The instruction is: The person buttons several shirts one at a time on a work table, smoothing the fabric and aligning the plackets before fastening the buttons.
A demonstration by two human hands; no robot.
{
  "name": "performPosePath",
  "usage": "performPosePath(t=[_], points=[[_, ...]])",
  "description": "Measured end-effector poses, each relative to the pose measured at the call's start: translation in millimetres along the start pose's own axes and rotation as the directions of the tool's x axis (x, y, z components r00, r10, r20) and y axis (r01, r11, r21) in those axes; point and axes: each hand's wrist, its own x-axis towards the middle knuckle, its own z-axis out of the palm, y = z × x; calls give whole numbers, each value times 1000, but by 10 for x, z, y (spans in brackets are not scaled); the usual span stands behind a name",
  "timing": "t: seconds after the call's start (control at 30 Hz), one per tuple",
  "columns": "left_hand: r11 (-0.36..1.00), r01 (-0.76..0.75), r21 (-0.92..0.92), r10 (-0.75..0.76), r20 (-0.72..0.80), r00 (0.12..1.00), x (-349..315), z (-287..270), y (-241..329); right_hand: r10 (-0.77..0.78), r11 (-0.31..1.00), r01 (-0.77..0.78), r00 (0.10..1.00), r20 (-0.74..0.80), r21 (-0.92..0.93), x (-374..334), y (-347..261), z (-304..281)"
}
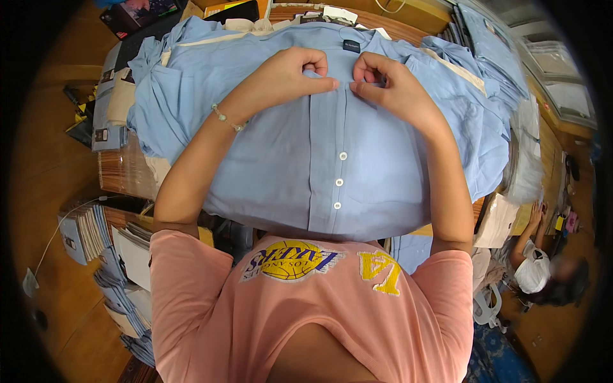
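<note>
A light blue button-up shirt (pixel 268 172) lies spread across the table in front of me, its sleeves bunched at both sides. Near the top of its front strip, my left hand (pixel 300 71) is closed in a pinch on the cloth. Just to the right, my right hand (pixel 393 86) pinches the shirt too, thumb against curled fingers. A narrow stretch of placket lies between the two hands. Below them runs a row of white buttons (pixel 339 182). A small dark label (pixel 352 45) shows at the neck, beyond my hands.
Bagged folded shirts (pixel 488 38) are piled at the far right. On the left stand stacks of folded shirts (pixel 121 300) with pale card. A black phone (pixel 233 11) rests at the back of the table (pixel 121 169). Another person (pixel 536 268) is at the right.
</note>
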Motion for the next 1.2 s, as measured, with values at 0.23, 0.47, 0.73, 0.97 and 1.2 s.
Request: performPosePath(t=[0.23, 0.47, 0.73, 0.97, 1.2], points=[[996, -39, 85, 33, 71, 997, 58, -44, -38, 4, 1000, -4, 1000, -5, 4, -11, -26, 10], [943, -27, 331, 23, 16, 1000, 72, -84, 90, -183, 983, 177, 969, -167, -53, -29, 50, -21], [954, 85, 288, 166, -742, 650, -1867, 71, -153, 223, 958, 0, 624, -749, 286, -1959, 495, -240], [953, 172, -250, -303, -777, 552, -2996, 811, -1510, 495, 869, -171, 330, -804, 465, -3217, 1294, 880], [838, 275, -471, -452, -317, 834, -3032, 470, -1816, 566, 819, -175, 404, -719, 546, -3237, 1759, 1125]])
